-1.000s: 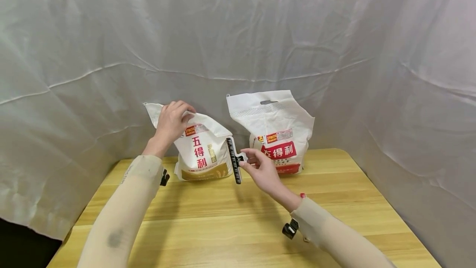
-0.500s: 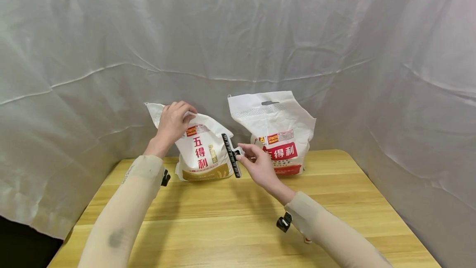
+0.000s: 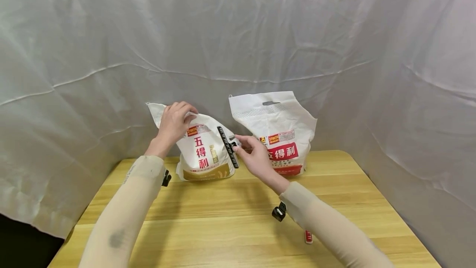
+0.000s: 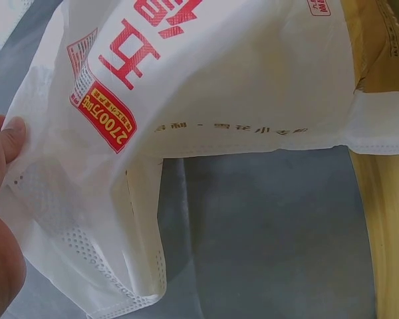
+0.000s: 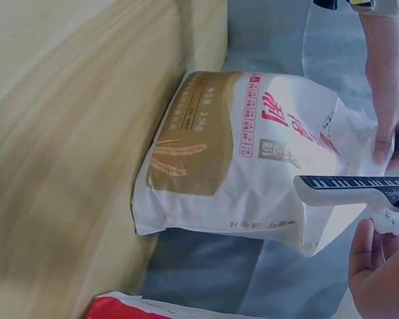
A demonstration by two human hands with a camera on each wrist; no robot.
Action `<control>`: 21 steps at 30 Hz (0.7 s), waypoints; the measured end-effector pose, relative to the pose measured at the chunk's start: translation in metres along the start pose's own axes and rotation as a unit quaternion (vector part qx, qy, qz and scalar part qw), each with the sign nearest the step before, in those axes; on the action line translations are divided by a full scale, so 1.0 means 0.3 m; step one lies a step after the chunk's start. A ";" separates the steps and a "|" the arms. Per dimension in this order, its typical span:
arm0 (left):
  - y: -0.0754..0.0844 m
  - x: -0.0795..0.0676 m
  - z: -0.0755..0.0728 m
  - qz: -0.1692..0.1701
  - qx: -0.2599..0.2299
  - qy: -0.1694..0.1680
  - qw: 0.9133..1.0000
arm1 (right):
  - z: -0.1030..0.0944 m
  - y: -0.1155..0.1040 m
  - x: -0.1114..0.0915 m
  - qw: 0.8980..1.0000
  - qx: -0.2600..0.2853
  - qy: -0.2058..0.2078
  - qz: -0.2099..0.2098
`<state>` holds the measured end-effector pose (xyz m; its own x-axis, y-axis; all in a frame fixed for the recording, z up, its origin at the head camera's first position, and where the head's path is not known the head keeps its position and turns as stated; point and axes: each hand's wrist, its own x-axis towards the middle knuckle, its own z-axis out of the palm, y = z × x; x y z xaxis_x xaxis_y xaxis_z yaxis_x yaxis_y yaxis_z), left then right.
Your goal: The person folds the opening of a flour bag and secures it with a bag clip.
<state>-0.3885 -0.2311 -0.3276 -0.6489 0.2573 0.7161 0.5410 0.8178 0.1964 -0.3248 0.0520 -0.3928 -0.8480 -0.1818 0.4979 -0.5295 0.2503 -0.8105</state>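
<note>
A white flour bag point(image 3: 193, 148) with red characters and a gold lower band stands at the back left of the table. My left hand point(image 3: 174, 121) grips its folded top, and the thumb point(image 4: 12, 138) presses the bag in the left wrist view. My right hand point(image 3: 256, 158) holds a long black-and-white bag clip point(image 3: 227, 147) by its handle between thumb and fingers. In the head view the clip slants in front of the bag's right edge. The right wrist view shows the clip point(image 5: 346, 193) beside the bag's upper part; whether they touch I cannot tell.
A second white flour bag point(image 3: 275, 115) with red print and a handle slot stands behind my right hand. A small red-and-white object point(image 3: 308, 237) lies on the wooden table point(image 3: 208, 230) near my right sleeve. Grey cloth point(image 3: 238, 32) hangs behind and at the sides.
My right hand has moved left and up with the bag clip, from beside the left bag's edge to in front of it. The left hand keeps its grip on the bag's top.
</note>
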 end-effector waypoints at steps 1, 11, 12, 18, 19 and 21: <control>0.000 0.000 -0.001 0.001 -0.001 0.002 1.000 | 0.001 -0.002 0.006 1.000 -0.002 -0.001 -0.002; -0.001 -0.003 -0.001 0.005 -0.002 0.006 1.000 | 0.020 -0.006 0.067 0.999 -0.037 0.000 -0.024; -0.001 -0.003 0.000 0.006 -0.001 0.008 1.000 | 0.021 -0.007 0.075 0.999 -0.040 -0.001 -0.025; -0.002 -0.002 -0.001 0.007 -0.004 0.009 1.000 | 0.023 -0.026 0.108 0.998 -0.058 -0.007 -0.028; -0.001 -0.003 -0.002 0.006 -0.005 0.008 1.000 | 0.023 -0.029 0.112 0.998 -0.061 -0.008 -0.030; -0.001 -0.004 -0.001 0.003 -0.007 0.005 1.000 | 0.023 -0.033 0.122 0.997 -0.068 -0.009 -0.036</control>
<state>-0.3877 -0.2318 -0.3283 -0.6399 0.2571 0.7242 0.5525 0.8090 0.2009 -0.3504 0.0363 -0.3686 -0.8082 -0.2201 0.5462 -0.5877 0.3620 -0.7236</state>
